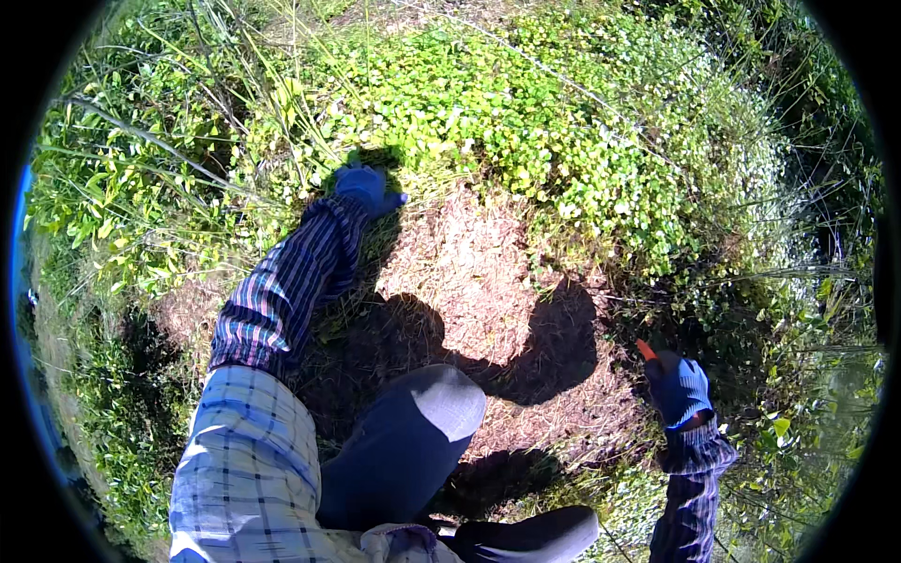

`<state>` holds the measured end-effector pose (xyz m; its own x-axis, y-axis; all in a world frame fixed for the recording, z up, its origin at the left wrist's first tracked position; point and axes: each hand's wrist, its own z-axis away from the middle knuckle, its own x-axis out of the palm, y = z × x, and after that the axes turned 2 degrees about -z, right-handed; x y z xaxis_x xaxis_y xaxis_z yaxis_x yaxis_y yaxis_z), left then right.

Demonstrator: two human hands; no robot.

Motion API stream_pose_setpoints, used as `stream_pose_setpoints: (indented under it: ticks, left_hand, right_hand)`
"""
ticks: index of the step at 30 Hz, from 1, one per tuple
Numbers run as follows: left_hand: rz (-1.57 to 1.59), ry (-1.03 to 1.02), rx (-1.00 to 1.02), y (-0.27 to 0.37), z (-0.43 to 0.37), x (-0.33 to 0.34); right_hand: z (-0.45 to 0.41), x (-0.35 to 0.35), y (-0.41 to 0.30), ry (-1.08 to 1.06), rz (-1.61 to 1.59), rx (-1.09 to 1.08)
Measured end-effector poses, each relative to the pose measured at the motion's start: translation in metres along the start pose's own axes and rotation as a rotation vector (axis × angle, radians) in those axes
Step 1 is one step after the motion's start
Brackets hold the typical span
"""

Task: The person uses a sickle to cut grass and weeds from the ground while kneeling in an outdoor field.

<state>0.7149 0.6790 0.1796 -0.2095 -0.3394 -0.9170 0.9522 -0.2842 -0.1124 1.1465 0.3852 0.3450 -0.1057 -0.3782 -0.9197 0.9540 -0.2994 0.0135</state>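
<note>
My left hand (362,188), in a blue work glove, reaches forward to the edge of the low green plants (436,105). Its thumb points right, apart from the fingers, and I see nothing held in it. Grass and shadow partly hide the fingertips. Off to the right, my right hand (679,390), in a blue and white glove, is closed around an orange handle (646,350) whose end sticks out past the thumb. Whatever the handle belongs to is hidden by the hand and dark shade. Dry cut grass (486,274) covers the ground between both hands.
My bent knee (450,401) in dark trousers is close to the ground. Tall grass stalks and a thin branch (162,144) rise at the left. Denser brush (802,141) stands in shade at the right. A long thin stem (542,67) crosses the plants at the top.
</note>
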Motion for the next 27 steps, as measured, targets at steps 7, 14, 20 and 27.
stream_pose_setpoints:
  ticks: [7,14,20,27]
  left_hand:
    - [0.014,0.065,0.073,-0.024,-0.018,0.028]
    - [0.091,-0.037,-0.002,-0.013,-0.015,0.016]
    - [0.004,0.018,-0.020,-0.015,-0.022,0.037]
    - [-0.200,0.165,-0.221,-0.025,-0.044,0.079]
  right_hand:
    - [-0.007,-0.001,-0.014,-0.031,-0.008,0.062]
    - [-0.018,-0.016,-0.011,-0.159,0.077,0.081]
    - [-0.038,-0.005,0.000,-0.103,0.106,-0.017]
    - [-0.064,-0.012,-0.006,-0.164,0.123,-0.067]
